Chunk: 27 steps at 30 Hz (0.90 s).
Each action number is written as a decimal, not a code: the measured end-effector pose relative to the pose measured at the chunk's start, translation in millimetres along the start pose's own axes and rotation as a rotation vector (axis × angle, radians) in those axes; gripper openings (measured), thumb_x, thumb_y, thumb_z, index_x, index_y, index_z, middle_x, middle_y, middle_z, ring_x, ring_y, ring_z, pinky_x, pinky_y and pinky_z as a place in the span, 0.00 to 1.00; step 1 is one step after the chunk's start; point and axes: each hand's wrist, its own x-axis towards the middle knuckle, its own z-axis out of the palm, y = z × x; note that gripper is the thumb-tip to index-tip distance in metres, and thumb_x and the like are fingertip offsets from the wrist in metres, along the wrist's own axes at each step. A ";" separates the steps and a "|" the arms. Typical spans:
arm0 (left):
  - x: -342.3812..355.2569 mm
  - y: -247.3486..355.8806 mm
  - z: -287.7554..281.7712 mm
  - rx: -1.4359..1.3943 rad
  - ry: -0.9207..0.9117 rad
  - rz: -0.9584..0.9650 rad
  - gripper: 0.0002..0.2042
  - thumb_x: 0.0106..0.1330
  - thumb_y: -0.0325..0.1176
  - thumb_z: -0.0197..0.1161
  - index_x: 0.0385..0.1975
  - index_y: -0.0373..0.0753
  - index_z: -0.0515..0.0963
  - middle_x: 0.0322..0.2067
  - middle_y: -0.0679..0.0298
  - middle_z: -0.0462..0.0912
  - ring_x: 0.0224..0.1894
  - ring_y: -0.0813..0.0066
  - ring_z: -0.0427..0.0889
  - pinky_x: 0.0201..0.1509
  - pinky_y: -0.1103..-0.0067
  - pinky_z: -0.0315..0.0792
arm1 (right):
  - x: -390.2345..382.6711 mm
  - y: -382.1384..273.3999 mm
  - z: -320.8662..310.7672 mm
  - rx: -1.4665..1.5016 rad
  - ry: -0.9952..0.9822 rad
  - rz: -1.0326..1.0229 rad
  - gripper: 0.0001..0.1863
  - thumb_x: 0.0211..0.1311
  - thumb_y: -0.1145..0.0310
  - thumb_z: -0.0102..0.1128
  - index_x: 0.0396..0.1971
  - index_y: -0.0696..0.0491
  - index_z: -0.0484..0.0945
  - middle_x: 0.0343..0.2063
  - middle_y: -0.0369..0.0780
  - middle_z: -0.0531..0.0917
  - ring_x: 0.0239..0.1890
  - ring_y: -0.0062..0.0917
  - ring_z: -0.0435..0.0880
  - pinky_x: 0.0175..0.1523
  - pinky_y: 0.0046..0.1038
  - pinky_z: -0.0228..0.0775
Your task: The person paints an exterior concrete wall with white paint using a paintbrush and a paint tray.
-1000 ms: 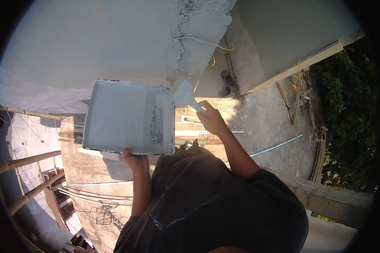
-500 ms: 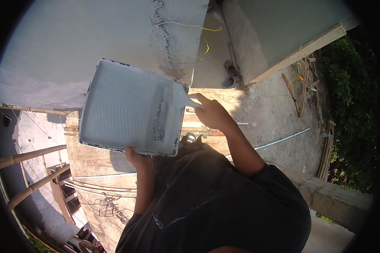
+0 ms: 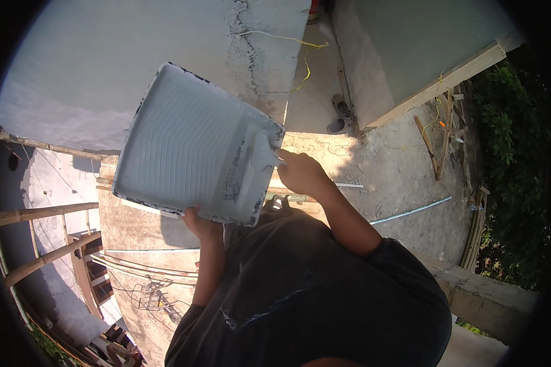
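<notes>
One ribbed paint tray [image 3: 171, 140] held askew before grey wall [image 3: 92, 61], above concrete floor [image 3: 404, 183]. Our left hand [image 3: 202, 226] grasps tray's near edge, thumb over rim, other fingers hidden. Our right hand [image 3: 303, 175] clenched round handle of paintbrush [image 3: 262, 150], brush head within tray's right end. We cannot tell whether bristles touch bottom. Dark shoes [image 3: 341, 108] beyond.

Outdoor building site: cracked wall [image 3: 79, 79] beyond the left hand [image 3: 202, 225]; bamboo poles [image 3: 43, 213] to that hand's left; concrete floor [image 3: 404, 183] and, dim at the rim, apparently trees [image 3: 507, 122] right of the right hand [image 3: 303, 175].
</notes>
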 end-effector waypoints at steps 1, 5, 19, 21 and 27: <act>-0.3 0.4 1.0 -0.003 0.026 -0.007 0.21 0.50 0.32 0.48 0.45 0.30 0.69 0.41 0.55 0.72 0.45 0.61 0.74 0.48 0.66 0.72 | 0.8 -0.3 2.4 0.009 -0.025 0.002 0.23 0.58 0.64 0.45 0.54 0.54 0.71 0.36 0.53 0.81 0.42 0.45 0.79 0.50 0.41 0.69; 4.6 -0.5 1.0 0.025 0.074 -0.025 0.27 0.47 0.34 0.47 0.52 0.33 0.68 0.47 0.56 0.71 0.52 0.57 0.71 0.56 0.62 0.68 | 5.1 -2.5 4.4 0.029 -0.095 0.012 0.21 0.57 0.66 0.47 0.51 0.55 0.73 0.37 0.52 0.81 0.41 0.45 0.80 0.48 0.40 0.70; 23.3 -2.5 7.9 0.024 0.063 0.010 0.25 0.48 0.32 0.47 0.50 0.33 0.68 0.46 0.56 0.72 0.51 0.58 0.72 0.55 0.63 0.69 | 32.0 6.4 10.7 0.131 -0.199 -0.006 0.23 0.58 0.67 0.49 0.54 0.53 0.72 0.37 0.50 0.82 0.38 0.38 0.82 0.47 0.35 0.71; 23.7 -1.9 10.9 0.025 0.074 0.025 0.25 0.48 0.32 0.47 0.50 0.33 0.68 0.46 0.56 0.72 0.51 0.58 0.72 0.54 0.63 0.69 | 37.7 12.2 14.2 0.154 -0.213 -0.013 0.23 0.58 0.67 0.48 0.55 0.53 0.72 0.38 0.50 0.82 0.38 0.38 0.82 0.48 0.34 0.71; 29.3 -2.2 11.2 0.031 0.096 0.039 0.25 0.48 0.32 0.47 0.51 0.34 0.67 0.46 0.56 0.71 0.51 0.58 0.72 0.55 0.62 0.69 | 52.4 17.6 20.0 0.219 -0.326 -0.039 0.22 0.57 0.66 0.50 0.52 0.53 0.74 0.45 0.50 0.80 0.49 0.42 0.78 0.55 0.35 0.68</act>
